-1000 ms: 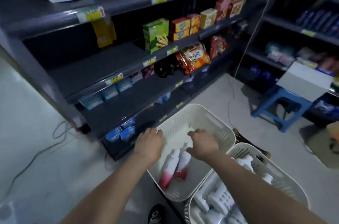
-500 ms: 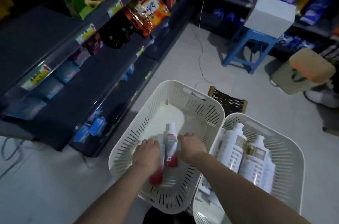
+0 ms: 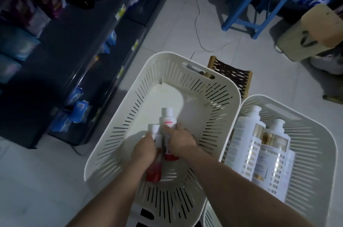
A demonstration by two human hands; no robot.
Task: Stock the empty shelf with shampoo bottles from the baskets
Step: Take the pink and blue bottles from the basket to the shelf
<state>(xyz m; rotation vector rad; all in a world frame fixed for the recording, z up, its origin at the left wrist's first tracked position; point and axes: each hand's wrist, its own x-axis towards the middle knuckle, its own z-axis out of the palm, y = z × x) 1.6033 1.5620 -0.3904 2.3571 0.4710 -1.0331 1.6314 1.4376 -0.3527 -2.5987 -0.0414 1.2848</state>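
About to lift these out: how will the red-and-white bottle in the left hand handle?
The bottle looks slim and smooth, so it may slip in the left hand. Its round body would probably roll if dropped in the basket. It seems stiff plastic, and one hand spans it, so likely light.

No text can be read: the red band on the label of the far red-and-white bottle (image 3: 168,121), the gold labels on the white bottles (image 3: 267,139) in the right basket, and the yellow price tags (image 3: 120,12) on the left shelf edges are all too blurred to make out.
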